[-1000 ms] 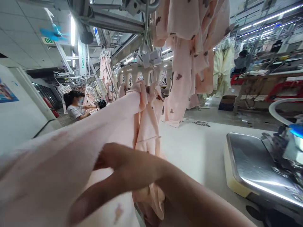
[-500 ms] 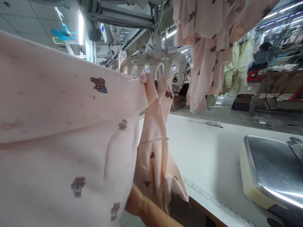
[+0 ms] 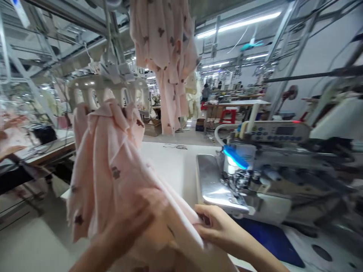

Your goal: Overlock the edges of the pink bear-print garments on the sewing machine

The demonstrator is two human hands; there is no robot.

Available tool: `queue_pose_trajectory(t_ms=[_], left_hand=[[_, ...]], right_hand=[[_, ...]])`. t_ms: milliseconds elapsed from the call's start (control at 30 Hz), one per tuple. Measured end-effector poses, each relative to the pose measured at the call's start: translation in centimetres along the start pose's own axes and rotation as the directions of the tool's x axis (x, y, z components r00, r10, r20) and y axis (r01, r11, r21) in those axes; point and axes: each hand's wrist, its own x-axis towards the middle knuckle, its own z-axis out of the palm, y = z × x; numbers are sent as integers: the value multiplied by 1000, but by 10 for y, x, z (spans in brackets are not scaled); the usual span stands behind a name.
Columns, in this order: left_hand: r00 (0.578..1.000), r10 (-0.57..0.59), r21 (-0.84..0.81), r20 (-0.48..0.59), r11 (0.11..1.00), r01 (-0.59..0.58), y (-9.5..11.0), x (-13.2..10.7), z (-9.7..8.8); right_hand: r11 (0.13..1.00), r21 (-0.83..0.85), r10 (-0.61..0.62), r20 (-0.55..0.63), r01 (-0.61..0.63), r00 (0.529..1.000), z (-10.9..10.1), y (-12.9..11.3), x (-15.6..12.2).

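Note:
Pale pink fabric printed with small bears (image 3: 116, 151) hangs from a slotted hanger clamp (image 3: 109, 85) and stretches down toward me. My right hand (image 3: 212, 223) pinches an edge of this fabric between thumb and fingers, just left of the sewing machine's metal bed. Smeared by motion, my left hand (image 3: 136, 213) lies against the middle of the fabric; its grip cannot be made out. The lower part of the fabric is blurred between my forearms.
A sewing machine (image 3: 272, 170) with a shiny metal bed (image 3: 211, 175) stands at the right on a white tabletop (image 3: 161, 153). More pink pieces (image 3: 167, 64) hang overhead at centre. Another person's hands (image 3: 10, 130) are at the far left.
The view has swung right, bringing the sewing machine into sight. The fabric raised close at the left is now lower, drawn toward the machine, and both my hands show on it.

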Motion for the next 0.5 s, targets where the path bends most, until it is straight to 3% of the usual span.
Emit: queue_pose_trajectory(t_ms=[67, 100, 167, 267, 367, 433, 500], left_hand=[[950, 303, -135, 75, 947, -292, 35, 14, 31], [915, 393, -185, 95, 910, -372, 46, 17, 40], [873, 466, -270, 145, 867, -418, 54, 13, 45], [879, 450, -359, 156, 855, -374, 45, -8, 34], [932, 344, -312, 116, 903, -295, 35, -32, 20], [949, 287, -257, 128, 934, -248, 31, -43, 15], [945, 278, -245, 172, 941, -232, 30, -48, 13]], right_hand=[[1000, -7, -7, -28, 7, 1000, -4, 5, -2], [1000, -11, -10, -59, 10, 998, -4, 8, -4], [1000, 1, 0, -131, 0, 991, 1, 16, -8], [985, 171, 60, -221, -22, 973, 21, 27, -8], [902, 420, 45, -330, 103, 943, 50, 36, 4], [889, 396, -27, -456, 230, 890, 70, 40, 12], [927, 225, -135, -546, 300, 827, 91, 40, 18]])
